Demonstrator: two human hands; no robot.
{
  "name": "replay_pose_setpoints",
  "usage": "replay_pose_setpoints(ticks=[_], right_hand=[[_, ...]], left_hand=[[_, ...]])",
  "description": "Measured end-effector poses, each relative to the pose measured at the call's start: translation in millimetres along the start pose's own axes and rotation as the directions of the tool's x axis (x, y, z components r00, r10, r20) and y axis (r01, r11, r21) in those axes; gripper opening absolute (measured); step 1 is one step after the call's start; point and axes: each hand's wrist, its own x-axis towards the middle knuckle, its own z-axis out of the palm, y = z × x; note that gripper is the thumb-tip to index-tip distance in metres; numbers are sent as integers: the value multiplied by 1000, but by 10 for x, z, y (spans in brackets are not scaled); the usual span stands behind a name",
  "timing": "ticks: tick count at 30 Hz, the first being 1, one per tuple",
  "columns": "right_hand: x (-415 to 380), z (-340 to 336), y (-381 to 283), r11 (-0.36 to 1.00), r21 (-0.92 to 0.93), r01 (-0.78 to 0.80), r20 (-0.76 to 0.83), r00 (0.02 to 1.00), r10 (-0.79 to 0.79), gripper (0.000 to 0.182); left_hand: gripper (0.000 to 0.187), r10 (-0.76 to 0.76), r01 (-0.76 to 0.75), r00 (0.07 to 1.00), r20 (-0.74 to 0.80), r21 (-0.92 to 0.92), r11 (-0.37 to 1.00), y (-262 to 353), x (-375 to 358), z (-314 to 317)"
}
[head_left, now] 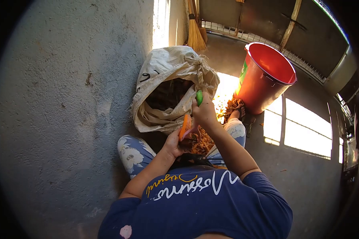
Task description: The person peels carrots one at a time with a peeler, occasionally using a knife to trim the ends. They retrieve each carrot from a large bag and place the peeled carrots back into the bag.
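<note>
Orange vegetable (184, 126) is held up before the person's body, near the open mouth of the sack. A rough grey wall (75, 103) fills the left side. Beside it sits the pale woven sack (159, 59), dark inside; to its right stands a red bucket (259, 87), with a broom (196, 35) behind the sack. Orange shavings (204, 144) lie between the legs. The left grip (174, 143) is clamped on the vegetable, the right grip (206, 113) around a green handle (199, 97).
</note>
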Motion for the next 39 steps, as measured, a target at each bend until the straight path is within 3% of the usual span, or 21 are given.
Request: replay_pose_setpoints(ticks=[3,5,8,9,10,11,12,14,15,17,20,23,27,29,33,34,35,39], right_hand=[[-51,35,-97,999,-31,-13,31,999,14,25],[-48,25,-152,993,-84,-85,85,992,92,23],[-3,110,1,989,-116,-91,106,989,103,24],[56,138,101,986,-140,-86,70,993,96,25],[139,146,188,983,-163,-80,33,996,87,26],[273,114,275,976,-168,-141,-33,990,137,26],[436,51,384,965,-168,-203,-100,977,188,27],[607,-170,470,940,-262,-218,-146,972,184,28],[751,-113,872,927,-295,-230,-181,966,182,27],[702,-171,747,932,-256,-257,-205,957,208,27],[474,-36,499,981,-69,-183,-117,978,174,25],[131,53,129,994,-103,-47,35,998,50,24],[258,112,187,985,-164,-52,90,994,67,24],[587,-20,440,944,-242,-224,-125,972,199,23],[774,-193,753,951,-206,-231,-199,961,190,24],[709,-244,656,948,-205,-242,-217,956,197,24],[595,-202,542,966,-85,-245,-149,962,231,26],[149,10,206,999,21,-40,-38,998,40,24]], left_hand=[[42,-5,4,999,31,33,999,-35,82,-98],[42,66,-56,988,-143,71,996,-83,19,54],[39,66,-62,994,-91,43,997,-101,-6,68],[39,67,-63,994,-91,43,997,-98,-54,92],[38,93,-75,989,-111,162,984,-81,-128,135],[36,123,-84,984,-127,279,957,-71,-170,156],[36,125,-85,984,-126,280,956,-101,-189,130],[35,100,-71,994,-48,407,910,-183,-242,55],[35,102,-74,994,-47,409,909,-174,-250,66],[36,225,-177,972,-74,404,898,-150,-236,121],[38,192,-154,969,-152,233,960,-65,-129,2],[39,211,-180,950,-230,146,973,-110,-118,218],[39,243,-189,959,-144,313,931,-156,-227,237],[38,204,-161,978,-44,460,873,-153,-139,-105],[37,183,-141,981,-68,401,905,-70,-232,-69],[37,94,-77,994,-61,242,967,-21,-226,-69],[37,4,-1,999,-39,78,997,2,-209,-61],[39,40,-41,999,-25,-35,999,-33,-48,-11]])
